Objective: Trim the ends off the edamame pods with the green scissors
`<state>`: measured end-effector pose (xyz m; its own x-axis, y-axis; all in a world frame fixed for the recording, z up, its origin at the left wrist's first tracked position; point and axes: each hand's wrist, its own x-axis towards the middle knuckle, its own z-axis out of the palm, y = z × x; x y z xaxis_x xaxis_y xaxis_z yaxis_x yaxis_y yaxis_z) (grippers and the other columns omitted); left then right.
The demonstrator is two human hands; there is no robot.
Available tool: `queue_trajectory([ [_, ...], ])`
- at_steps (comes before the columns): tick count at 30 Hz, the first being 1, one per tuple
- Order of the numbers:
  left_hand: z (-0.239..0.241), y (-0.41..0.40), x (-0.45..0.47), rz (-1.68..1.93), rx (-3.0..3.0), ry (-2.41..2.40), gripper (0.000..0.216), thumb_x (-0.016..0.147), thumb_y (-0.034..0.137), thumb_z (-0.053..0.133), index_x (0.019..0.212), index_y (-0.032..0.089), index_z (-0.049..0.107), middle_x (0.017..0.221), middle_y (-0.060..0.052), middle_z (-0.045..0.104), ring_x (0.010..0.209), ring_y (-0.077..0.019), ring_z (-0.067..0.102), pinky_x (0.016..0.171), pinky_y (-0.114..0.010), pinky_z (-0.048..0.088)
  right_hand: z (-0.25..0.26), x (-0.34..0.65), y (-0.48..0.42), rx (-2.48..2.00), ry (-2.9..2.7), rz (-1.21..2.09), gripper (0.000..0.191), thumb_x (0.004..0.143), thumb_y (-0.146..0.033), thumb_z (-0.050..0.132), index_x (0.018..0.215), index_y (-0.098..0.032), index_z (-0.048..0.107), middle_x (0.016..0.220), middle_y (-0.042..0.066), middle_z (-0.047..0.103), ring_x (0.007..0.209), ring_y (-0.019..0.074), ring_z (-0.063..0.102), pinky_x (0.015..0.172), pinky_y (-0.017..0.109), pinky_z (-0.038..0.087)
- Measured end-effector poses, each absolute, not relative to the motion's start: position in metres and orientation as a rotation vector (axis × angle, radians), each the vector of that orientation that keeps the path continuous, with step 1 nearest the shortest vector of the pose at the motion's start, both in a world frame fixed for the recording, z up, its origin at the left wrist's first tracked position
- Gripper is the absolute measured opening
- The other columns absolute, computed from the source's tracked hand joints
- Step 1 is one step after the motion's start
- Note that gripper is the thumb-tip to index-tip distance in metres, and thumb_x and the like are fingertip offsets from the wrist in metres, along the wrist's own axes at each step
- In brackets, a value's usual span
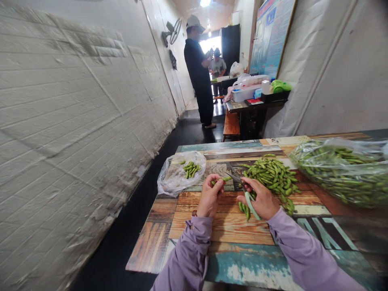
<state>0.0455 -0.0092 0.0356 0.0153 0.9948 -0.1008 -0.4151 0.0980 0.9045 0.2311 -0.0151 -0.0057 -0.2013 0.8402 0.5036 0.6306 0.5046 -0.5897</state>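
Observation:
Between the fingers of my left hand (211, 193) is a green edamame pod (226, 178), its tip pointing right. My right hand (261, 199) grips scissors (249, 201) with pale green handles, the dark blades reaching to the pod's end. Beside and behind my right hand lies a heap of edamame pods (273, 176), with a few more under the scissors. To the left, a clear plastic bag (169, 178) lies spread on the table with a small group of pods (191, 169) on it.
A large clear bag full of pods (342, 178) rests on the right of the patchwork wood-pattern table (157, 242). Beyond stand a bench (231, 123) and a second table with boxes and bags (247, 93). One person (198, 76) stands in the aisle, another (217, 64) farther back.

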Motion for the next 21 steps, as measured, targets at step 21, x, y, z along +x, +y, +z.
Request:
queue_trajectory([
  [21,0.0362,-0.0093,0.0454,1.318,0.853,0.938,0.037,0.060,0.035,0.077,0.082,0.018,0.051,0.067,0.004,0.057,0.048,-0.0029,0.042,0.043,-0.014,0.026,-0.0120,0.2344,-0.0138,-1.190,-1.901,0.353,0.044,0.076,-0.043,0.064,0.112,-0.019,0.060,0.096,0.008,0.066,0.078,0.0188,0.065,0.070,0.031,0.055],
])
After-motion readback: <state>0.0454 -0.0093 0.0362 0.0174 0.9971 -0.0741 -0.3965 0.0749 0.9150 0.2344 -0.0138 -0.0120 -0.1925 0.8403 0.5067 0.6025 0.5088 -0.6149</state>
